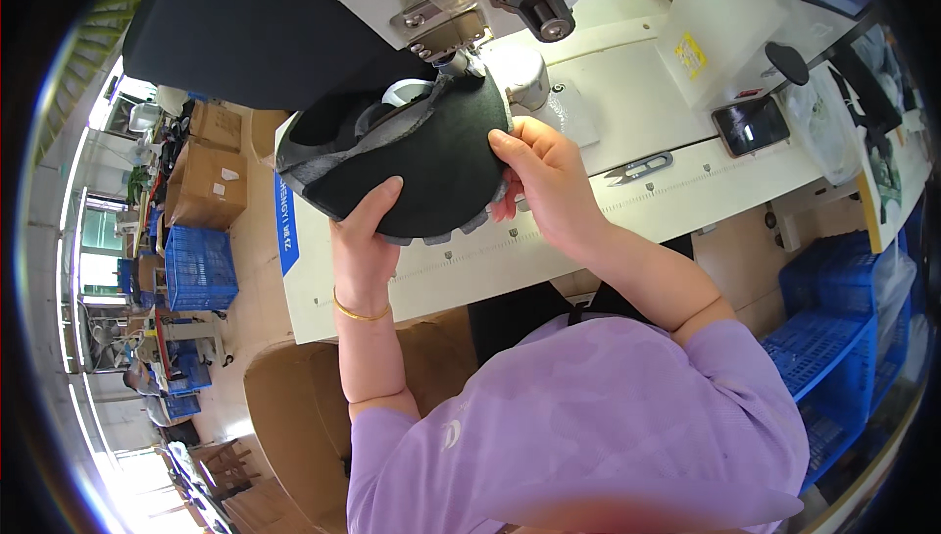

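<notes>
A dark green-black sewn fabric piece (421,161), curved like a shell, has a grey seam and a grey notched lower edge. Its upper end sits at the needle and presser area of a sewing machine (453,55). My left hand (365,230) grips the lower left edge, thumb on top and fingers hidden beneath. At the right edge, my right hand (539,166) pinches the fabric between thumb and fingers, with some fingertips showing below the rim. Whether the needle is in the cloth cannot be made out.
On the white table (392,289), thread snips (639,169) lie right of my right hand, with a phone (750,128) beyond. A silvery cylinder (520,75) stands beside the machine. Blue crates (823,338) are at the right. Cardboard boxes (206,181) and another blue crate (199,269) stand left.
</notes>
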The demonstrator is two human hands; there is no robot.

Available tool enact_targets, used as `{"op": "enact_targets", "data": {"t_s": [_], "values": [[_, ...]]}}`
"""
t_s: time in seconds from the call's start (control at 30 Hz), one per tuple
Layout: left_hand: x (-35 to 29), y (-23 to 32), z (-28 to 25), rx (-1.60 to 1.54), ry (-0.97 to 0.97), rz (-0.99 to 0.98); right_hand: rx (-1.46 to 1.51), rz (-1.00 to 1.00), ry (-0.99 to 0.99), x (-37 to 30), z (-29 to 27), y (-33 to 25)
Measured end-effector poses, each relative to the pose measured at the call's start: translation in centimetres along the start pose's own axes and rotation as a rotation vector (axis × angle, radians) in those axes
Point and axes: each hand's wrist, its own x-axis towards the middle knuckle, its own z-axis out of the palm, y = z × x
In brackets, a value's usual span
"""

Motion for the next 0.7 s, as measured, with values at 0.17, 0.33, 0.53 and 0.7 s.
{"op": "enact_targets", "data": {"t_s": [0.17,0.33,0.53,0.7], "values": [[0.1,-0.1,-0.7,0.006,0.021,-0.030,-0.004,-0.008,0.006,-0.1,0.1,0.3],[-0.2,-0.2,0.1,-0.034,0.038,-0.011,-0.014,0.014,0.006,-0.2,0.1,0.0],[0.0,-0.6,-0.3,-0.021,0.040,-0.021,-0.017,0.013,0.009,-0.3,-0.1,0.0],[0.1,-0.8,-0.4,-0.047,0.021,-0.018,0.002,-0.005,0.001,-0.2,0.0,0.1]]}}
